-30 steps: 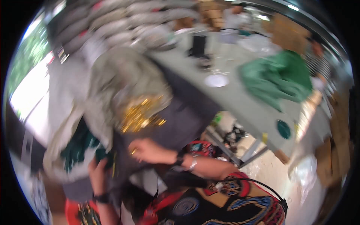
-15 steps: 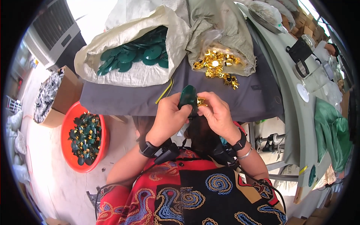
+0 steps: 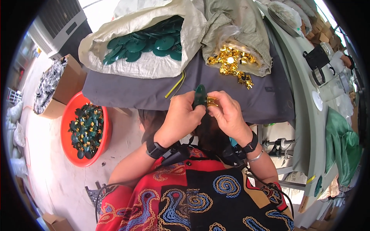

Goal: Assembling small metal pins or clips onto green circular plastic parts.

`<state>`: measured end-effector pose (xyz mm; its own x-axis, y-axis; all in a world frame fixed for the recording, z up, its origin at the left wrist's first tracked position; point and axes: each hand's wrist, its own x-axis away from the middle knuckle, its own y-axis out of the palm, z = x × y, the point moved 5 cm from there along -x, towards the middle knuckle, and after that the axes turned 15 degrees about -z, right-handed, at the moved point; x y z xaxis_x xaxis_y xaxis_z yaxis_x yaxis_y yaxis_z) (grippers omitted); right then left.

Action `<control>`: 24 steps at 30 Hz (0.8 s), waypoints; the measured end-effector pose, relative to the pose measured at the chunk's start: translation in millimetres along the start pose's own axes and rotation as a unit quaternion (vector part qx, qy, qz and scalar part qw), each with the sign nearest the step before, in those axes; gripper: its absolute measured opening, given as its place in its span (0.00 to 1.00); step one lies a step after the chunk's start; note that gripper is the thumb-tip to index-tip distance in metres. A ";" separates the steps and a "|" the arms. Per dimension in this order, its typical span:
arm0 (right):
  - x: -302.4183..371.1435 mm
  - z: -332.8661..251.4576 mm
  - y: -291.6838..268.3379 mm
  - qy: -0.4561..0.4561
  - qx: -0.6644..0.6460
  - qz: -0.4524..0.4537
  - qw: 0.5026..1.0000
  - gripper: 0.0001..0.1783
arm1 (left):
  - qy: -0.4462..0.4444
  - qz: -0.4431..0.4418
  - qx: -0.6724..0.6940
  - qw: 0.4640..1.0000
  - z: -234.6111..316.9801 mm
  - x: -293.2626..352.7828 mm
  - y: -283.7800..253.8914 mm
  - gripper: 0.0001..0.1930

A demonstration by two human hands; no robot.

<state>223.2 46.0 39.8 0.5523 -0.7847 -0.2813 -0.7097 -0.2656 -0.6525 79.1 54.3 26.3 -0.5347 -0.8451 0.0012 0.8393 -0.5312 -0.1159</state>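
Between thumb and fingers, my left hand (image 3: 181,117) pinches a dark green plastic disc (image 3: 200,95), which is turned nearly edge-on. My right hand (image 3: 229,115) grips a small shiny gold crown-shaped piece (image 3: 211,101) against the disc's right face, its prongs pointing right. Whether the two pieces are locked together I cannot tell. Both hands are in front of the near edge of a table with a dark grey cloth (image 3: 135,90). Beyond them lie an open white woven sack (image 3: 138,69) of green discs (image 3: 163,43) and a sack (image 3: 266,69) spilling gold pieces (image 3: 231,67).
At the lower left stands a red basin (image 3: 66,144) full of green discs with gold pieces on them. Behind it is a cardboard box (image 3: 68,82) of silvery parts. A yellow strip (image 3: 174,86) lies on the cloth. A long grey-green table (image 3: 287,42) runs along the right.
The view has shifted slightly, so the sacks and basin sit elsewhere in the picture. Both hands still hold the disc and gold piece together; the disc now appears more edge-on.
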 end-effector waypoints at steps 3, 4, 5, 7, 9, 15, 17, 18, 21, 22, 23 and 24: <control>-5.2 -11.3 -2.7 -0.037 0.156 0.005 0.987 0.17 | 0.088 0.068 -0.121 0.986 -0.8 -3.0 -1.0 0.03; -6.1 -9.1 -2.3 -0.036 0.157 0.005 0.987 0.17 | 0.089 0.067 -0.120 0.987 -0.5 -3.6 0.3 0.03; -6.4 -6.1 -2.1 -0.039 0.143 0.017 0.989 0.15 | 0.128 0.085 -0.180 0.972 7.5 -1.6 1.7 0.03; -5.2 -6.8 -1.8 -0.038 0.134 0.033 0.990 0.14 | 0.170 0.098 -0.237 0.952 17.6 1.6 5.4 0.04; -1.6 8.7 7.3 0.127 -0.187 0.009 0.974 0.10 | 0.186 0.090 -0.372 0.905 24.6 7.5 12.4 0.13; -16.9 18.5 30.6 0.209 -0.349 -0.056 0.912 0.14 | 0.236 0.064 -0.347 0.906 8.2 12.5 -15.1 0.08; -23.2 19.2 35.0 0.208 -0.326 -0.087 0.918 0.16 | 0.121 0.068 -0.135 0.981 -26.8 12.4 -36.3 0.09; -25.8 19.6 35.8 0.200 -0.290 -0.087 0.932 0.18 | 0.004 0.070 -0.019 0.997 -22.3 16.2 -40.4 0.09; -28.2 15.8 27.6 0.167 -0.143 -0.073 0.973 0.24 | -0.042 0.098 0.080 0.991 -27.1 18.0 -53.6 0.09; -31.5 1.0 19.9 0.064 -0.001 -0.045 0.997 0.27 | -0.048 0.098 0.075 0.991 -27.4 21.2 -54.5 0.09; -32.4 -15.7 16.8 -0.043 0.140 -0.014 0.989 0.31 | -0.049 0.106 0.075 0.990 -26.1 24.4 -53.5 0.09; -33.1 -23.6 21.1 -0.079 0.174 -0.049 0.980 0.30 | -0.055 0.080 0.088 0.991 -23.9 25.8 -46.9 0.09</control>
<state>179.6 53.1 52.0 0.6899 -0.6619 -0.2931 -0.4730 -0.1057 -0.8747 23.6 58.9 8.1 -0.3868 -0.9161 0.1056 0.9221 -0.3834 0.0519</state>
